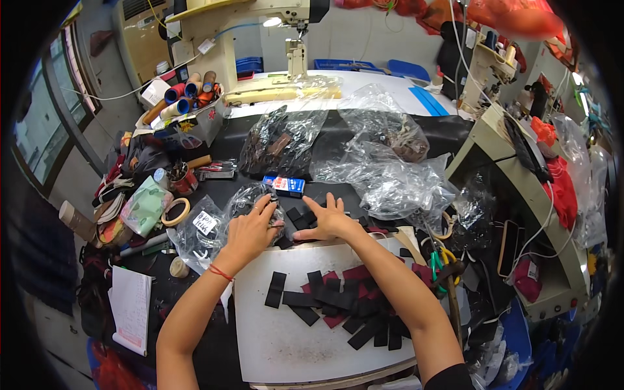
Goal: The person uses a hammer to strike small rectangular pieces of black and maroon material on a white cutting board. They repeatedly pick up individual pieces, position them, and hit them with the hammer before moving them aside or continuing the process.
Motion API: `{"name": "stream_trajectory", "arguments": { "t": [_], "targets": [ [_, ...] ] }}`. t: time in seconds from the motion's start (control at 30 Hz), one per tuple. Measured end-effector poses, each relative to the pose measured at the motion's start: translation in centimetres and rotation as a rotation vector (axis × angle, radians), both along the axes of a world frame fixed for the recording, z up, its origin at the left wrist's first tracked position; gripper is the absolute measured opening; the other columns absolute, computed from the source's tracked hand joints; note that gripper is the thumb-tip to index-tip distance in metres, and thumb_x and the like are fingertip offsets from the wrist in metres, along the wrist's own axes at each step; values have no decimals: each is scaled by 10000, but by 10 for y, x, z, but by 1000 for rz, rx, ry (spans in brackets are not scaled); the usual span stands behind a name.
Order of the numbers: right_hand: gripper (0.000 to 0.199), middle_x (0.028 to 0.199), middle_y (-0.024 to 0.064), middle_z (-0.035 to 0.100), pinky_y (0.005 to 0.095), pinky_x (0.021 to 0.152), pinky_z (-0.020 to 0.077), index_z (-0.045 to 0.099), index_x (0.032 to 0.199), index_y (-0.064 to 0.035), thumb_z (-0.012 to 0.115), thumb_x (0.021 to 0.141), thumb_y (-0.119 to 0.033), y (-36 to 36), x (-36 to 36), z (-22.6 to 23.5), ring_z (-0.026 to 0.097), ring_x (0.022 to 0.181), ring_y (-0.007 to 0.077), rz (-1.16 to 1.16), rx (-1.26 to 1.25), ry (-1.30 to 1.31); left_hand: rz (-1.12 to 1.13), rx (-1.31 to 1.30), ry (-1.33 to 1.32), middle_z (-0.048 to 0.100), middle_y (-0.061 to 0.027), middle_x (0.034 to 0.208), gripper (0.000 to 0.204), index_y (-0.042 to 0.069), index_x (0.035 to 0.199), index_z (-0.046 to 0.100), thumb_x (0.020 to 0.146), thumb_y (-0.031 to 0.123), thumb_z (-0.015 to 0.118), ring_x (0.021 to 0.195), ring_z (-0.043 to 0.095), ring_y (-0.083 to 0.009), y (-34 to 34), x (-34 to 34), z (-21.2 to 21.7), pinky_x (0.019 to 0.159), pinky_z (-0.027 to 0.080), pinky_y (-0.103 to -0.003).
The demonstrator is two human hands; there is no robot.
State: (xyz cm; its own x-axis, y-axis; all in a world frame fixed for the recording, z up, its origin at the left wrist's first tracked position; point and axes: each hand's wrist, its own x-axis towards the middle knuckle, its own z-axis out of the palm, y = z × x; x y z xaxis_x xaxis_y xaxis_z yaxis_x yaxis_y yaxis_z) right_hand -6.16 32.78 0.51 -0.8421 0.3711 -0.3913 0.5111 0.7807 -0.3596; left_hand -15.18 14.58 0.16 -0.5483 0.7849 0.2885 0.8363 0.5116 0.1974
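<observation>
My left hand [252, 229], a red cord around its wrist, rests at a clear plastic bag [244, 200] of dark contents. Its fingers are apart and slightly bent; their tips reach toward my other hand. My right hand [330, 221] is spread wide beside a few black fabric strips [299, 218], thumb and fingers apart, nothing visible in it. Between and below my forearms lies a white board [279, 344] bearing several short black strips [335, 296] and maroon strips [356, 273]. A small blue and white box [285, 186] lies just beyond my hands.
Farther off are clear bags of brown and dark pieces [279, 144] and a sewing machine [296, 55]. At left lie a notepad [130, 305], a tape roll [175, 212] and a box of thread spools [201, 127]. Scissors with green and yellow handles [444, 263] stand right of the board.
</observation>
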Motion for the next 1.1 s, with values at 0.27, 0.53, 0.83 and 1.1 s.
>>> {"name": "stream_trajectory", "arguments": {
  "t": [0.27,0.53,0.83,1.1],
  "targets": [
    [492,1331,166,402,688,938,351,528,1291,-227,678,833,-324,-23,-14,-23,331,1312,391,144,42,23,32,-44,7,516,-63,1347,404,109,1174,579,773,93,619,759,664,-347,-9,-3,-1,676,532,-448],
    [658,1258,256,496,438,968,434,504,1313,-140,636,803,-533,3,-9,-8,492,1170,421,364,-171,62,-96,-217,-172,655,-140,994,236,108,1071,630,847,147,563,862,647,-356,-3,28,9,742,506,-466],
    [348,1041,197,616,450,830,477,626,1080,-56,625,872,-335,10,-1,-24,592,986,382,484,-157,406,-126,-249,-78,692,-129,917,289,113,1031,666,777,21,563,855,665,-335,8,23,21,712,522,-431],
    [183,807,79,501,362,620,460,589,979,-67,636,825,-155,-70,101,26,544,749,252,498,296,848,-145,376,-171,689,-107,937,419,84,1058,656,705,-112,543,665,658,-266,-105,115,38,553,500,-322]
  ]
}}
